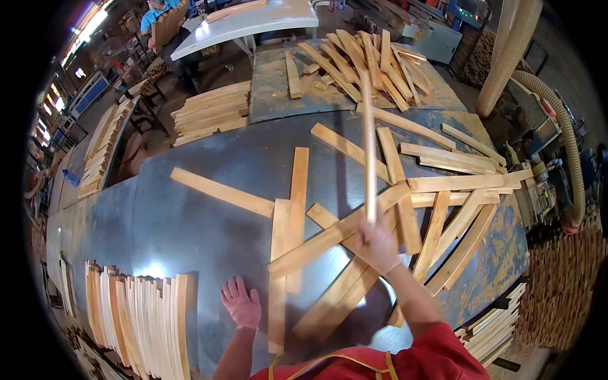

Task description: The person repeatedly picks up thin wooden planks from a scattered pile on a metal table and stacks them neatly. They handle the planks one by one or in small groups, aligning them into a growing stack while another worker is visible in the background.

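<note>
My right hand (380, 248) is closed round the near end of a narrow wooden strip (370, 152), which points away from me above the scattered boards. My left hand (242, 304) rests with fingers spread on the dark metal table (209, 237), holding nothing. Just right of it lies a pale wooden board (277, 316), pointing away from me. A longer board (310, 247) slants across others beside my right hand. Another loose board (221, 191) lies farther left. Several more strips overlap in a jumble on the right, among them a curved-looking board (472, 247).
A row of strips (149, 316) stands side by side at near left. Beyond the table's far edge, a heap of boards (373, 60) covers a second worktop. A ribbed hose (506, 63) and machinery flank the right side. A person (166, 28) carries wood near a white table (253, 28).
</note>
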### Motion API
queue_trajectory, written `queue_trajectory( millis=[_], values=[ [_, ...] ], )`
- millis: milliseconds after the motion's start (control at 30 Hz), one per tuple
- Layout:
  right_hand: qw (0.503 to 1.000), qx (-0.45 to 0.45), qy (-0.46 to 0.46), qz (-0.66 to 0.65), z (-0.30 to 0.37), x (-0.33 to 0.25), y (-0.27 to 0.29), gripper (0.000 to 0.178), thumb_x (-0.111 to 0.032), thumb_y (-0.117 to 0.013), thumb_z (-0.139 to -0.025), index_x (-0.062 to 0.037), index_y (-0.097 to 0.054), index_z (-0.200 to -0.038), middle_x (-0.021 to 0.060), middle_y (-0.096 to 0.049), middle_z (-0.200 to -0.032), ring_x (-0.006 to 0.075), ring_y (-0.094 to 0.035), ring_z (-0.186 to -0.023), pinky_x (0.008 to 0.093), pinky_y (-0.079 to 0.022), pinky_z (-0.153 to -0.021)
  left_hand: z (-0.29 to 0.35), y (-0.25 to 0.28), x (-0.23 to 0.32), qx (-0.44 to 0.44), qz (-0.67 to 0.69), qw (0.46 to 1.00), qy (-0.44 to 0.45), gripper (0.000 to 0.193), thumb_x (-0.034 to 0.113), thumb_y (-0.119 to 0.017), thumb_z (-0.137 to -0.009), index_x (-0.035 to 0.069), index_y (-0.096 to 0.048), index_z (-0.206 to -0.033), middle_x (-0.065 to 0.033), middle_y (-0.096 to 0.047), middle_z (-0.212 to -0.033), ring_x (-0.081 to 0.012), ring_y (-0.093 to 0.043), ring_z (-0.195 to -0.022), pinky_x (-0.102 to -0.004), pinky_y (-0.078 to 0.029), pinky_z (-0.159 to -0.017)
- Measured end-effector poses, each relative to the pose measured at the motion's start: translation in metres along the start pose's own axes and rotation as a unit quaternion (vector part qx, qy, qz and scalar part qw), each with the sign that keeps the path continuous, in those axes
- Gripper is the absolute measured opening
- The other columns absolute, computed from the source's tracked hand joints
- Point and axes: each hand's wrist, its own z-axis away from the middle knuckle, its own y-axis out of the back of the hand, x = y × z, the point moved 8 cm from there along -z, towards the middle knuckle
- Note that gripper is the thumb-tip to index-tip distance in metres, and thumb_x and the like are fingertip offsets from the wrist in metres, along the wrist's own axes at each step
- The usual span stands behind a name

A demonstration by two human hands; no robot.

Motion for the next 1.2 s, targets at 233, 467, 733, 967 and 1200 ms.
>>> queue_trajectory(
  millis=[233,467,733,967,1200],
  values=[
    [0.972,-0.013,-0.115,0.206,0.154,0.17,-0.084,0.088,-0.018,-0.068,-0.102,-0.0118,-0.016,-0.173,0.0124,-0.062,-0.119,0.0184,-0.056,-0.084,0.0324,-0.048,-0.069,-0.003,0.038,-0.026,-0.055,0.289,0.955,0.023,0.061,0.033,-0.074,-0.093,0.001,-0.057,-0.142,-0.0201,-0.063,-0.133,-0.0384,-0.058,-0.13,-0.0497,-0.043,-0.117],
    [0.788,-0.325,-0.067,0.519,0.265,0.265,-0.203,0.097,-0.04,-0.075,-0.092,0.0046,-0.029,-0.165,0.0335,-0.049,-0.156,0.0454,-0.049,-0.146,0.0449,-0.04,-0.123,0.054,0.077,-0.062,-0.159,0.626,0.728,0.232,0.049,0.025,-0.069,-0.094,0.006,-0.061,-0.138,-0.0244,-0.069,-0.134,-0.032,-0.067,-0.126,-0.0473,-0.051,-0.104],
    [0.794,-0.06,0.048,0.603,0.158,0.152,-0.166,0.065,-0.038,-0.069,-0.09,0.0018,-0.058,-0.14,0.0284,-0.065,-0.133,0.0457,-0.061,-0.128,0.0499,-0.048,-0.11,0.192,0.099,-0.276,0.04,-0.081,0.992,0.092,0.066,0.026,-0.074,-0.082,0.016,-0.063,-0.146,-0.0118,-0.06,-0.15,-0.0363,-0.047,-0.146,-0.0564,-0.037,-0.12],
    [0.718,0.107,0.064,0.685,0.018,0.126,-0.095,0.083,-0.04,-0.07,-0.087,-0.0008,-0.044,-0.156,0.0282,-0.064,-0.138,0.0455,-0.063,-0.125,0.052,-0.05,-0.108,0.115,0.091,-0.221,-0.031,-0.042,0.995,0.087,0.089,0.038,-0.079,-0.085,0.008,-0.043,-0.16,-0.0167,-0.048,-0.16,-0.0371,-0.04,-0.151,-0.0566,-0.031,-0.124],
    [0.848,0.081,0.128,0.509,0.007,0.142,-0.106,0.084,-0.03,-0.071,-0.086,-0.0009,-0.042,-0.159,0.0257,-0.063,-0.141,0.0436,-0.059,-0.132,0.0489,-0.043,-0.118,0.019,0.093,0.067,-0.142,0.106,0.978,-0.112,0.101,0.052,-0.084,-0.077,0.007,-0.045,-0.159,-0.0177,-0.047,-0.155,-0.0391,-0.049,-0.138,-0.0556,-0.038,-0.117]
  ],
)
